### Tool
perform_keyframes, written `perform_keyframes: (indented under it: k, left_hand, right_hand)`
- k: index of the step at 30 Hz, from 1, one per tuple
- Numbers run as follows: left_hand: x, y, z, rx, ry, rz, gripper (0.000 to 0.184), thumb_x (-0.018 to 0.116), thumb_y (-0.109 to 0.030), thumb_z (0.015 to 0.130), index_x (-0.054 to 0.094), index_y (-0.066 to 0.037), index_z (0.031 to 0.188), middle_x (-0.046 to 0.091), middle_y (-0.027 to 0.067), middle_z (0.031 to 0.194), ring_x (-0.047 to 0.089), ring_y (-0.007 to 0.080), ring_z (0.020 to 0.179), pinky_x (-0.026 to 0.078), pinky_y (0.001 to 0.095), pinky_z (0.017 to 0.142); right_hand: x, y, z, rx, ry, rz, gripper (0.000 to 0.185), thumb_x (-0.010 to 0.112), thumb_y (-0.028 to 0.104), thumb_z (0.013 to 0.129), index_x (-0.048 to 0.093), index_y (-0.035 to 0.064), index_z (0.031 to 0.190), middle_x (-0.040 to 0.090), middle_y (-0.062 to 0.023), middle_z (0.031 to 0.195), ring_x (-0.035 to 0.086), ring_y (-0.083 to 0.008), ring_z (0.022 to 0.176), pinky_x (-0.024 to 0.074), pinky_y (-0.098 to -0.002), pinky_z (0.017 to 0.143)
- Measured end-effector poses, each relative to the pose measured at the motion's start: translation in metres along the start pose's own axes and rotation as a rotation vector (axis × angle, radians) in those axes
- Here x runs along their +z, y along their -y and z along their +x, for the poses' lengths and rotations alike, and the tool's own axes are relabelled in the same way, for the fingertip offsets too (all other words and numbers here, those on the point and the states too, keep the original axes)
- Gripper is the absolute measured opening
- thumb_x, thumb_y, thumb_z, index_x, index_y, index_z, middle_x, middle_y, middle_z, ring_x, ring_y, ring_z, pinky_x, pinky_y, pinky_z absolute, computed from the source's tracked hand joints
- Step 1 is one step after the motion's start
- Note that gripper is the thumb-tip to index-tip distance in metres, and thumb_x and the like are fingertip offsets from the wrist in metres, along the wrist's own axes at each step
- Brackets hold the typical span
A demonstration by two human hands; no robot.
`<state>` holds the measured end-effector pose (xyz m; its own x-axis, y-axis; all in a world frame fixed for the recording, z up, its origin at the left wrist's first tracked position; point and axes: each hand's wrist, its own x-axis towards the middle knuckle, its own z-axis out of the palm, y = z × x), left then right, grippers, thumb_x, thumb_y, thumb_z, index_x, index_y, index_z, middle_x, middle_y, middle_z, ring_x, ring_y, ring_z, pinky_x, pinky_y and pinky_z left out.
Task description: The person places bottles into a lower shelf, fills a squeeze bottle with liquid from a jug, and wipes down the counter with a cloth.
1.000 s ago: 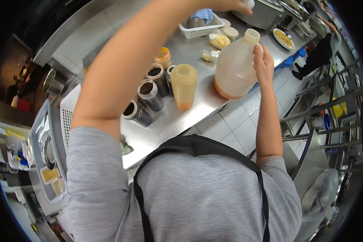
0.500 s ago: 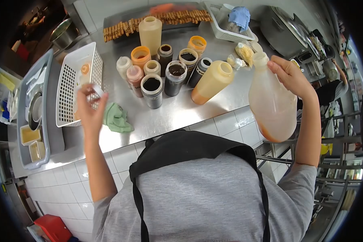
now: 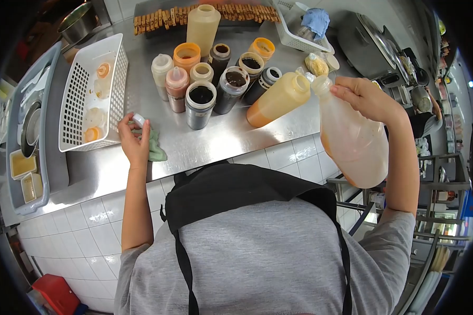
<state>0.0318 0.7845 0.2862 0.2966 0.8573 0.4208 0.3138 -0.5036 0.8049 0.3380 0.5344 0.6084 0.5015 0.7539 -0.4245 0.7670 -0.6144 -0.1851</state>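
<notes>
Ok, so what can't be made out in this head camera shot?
All in the head view:
- White cap: partly covered by the grip of the left hand.
- Green cloth: partly hidden behind that hand.
- Large jug: the side under the right hand is covered.
- Wooden strips: markings too small to read; some sit behind the tall bottle.
- Person at far right: too small to tell what they handle.
</notes>
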Motion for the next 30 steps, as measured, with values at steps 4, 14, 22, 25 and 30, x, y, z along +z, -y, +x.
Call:
perform_keyframes:
  k: [4,14,22,25,30]
  left_hand:
    - [-0.001,0.000,0.001,0.009,-0.010,0.012,0.043,0.070,-0.020,0.080,0.050,-0.002,0.114,0.052,0.0071,0.105,0.053,0.0132,0.077,0.046,0.0243,0.060]
    - [0.000,0.000,0.001,0.020,-0.016,0.025,0.043,0.070,-0.021,0.080,0.051,-0.001,0.113,0.052,0.0075,0.104,0.053,0.0133,0.076,0.046,0.0245,0.059]
    - [-0.001,-0.003,0.002,0.012,-0.015,0.019,0.043,0.070,-0.021,0.080,0.051,-0.002,0.113,0.052,0.0064,0.103,0.053,0.0127,0.076,0.045,0.0237,0.059]
    - [-0.001,-0.003,0.001,0.006,-0.014,0.021,0.043,0.070,-0.021,0.080,0.051,-0.002,0.114,0.052,0.0060,0.102,0.052,0.0123,0.076,0.045,0.0236,0.059]
    - [0.000,-0.002,0.001,0.000,-0.013,0.012,0.042,0.070,-0.021,0.081,0.051,-0.002,0.113,0.052,0.0059,0.103,0.052,0.0122,0.076,0.045,0.0237,0.060]
  right_hand:
    - [0.004,-0.008,0.011,-0.080,0.009,-0.043,0.039,0.047,0.039,0.095,0.052,0.0019,0.082,0.044,-0.0044,0.062,0.041,-0.0130,0.059,0.0379,-0.0289,0.057]
    - [-0.005,0.000,0.019,-0.004,0.098,-0.098,0.042,0.047,0.042,0.093,0.056,0.0010,0.088,0.053,-0.0082,0.066,0.047,-0.0178,0.063,0.0414,-0.0326,0.064]
    - [-0.010,-0.002,0.023,0.012,0.118,-0.160,0.043,0.048,0.042,0.093,0.056,0.0006,0.085,0.050,-0.0079,0.063,0.045,-0.0175,0.061,0.0403,-0.0323,0.061]
    - [-0.012,0.006,0.022,0.028,0.128,-0.166,0.043,0.047,0.042,0.093,0.056,0.0007,0.084,0.050,-0.0082,0.062,0.045,-0.0177,0.060,0.0401,-0.0323,0.060]
    - [-0.010,0.003,0.027,0.036,0.135,-0.179,0.044,0.047,0.043,0.093,0.056,0.0008,0.085,0.049,-0.0088,0.062,0.047,-0.0178,0.060,0.0410,-0.0328,0.061]
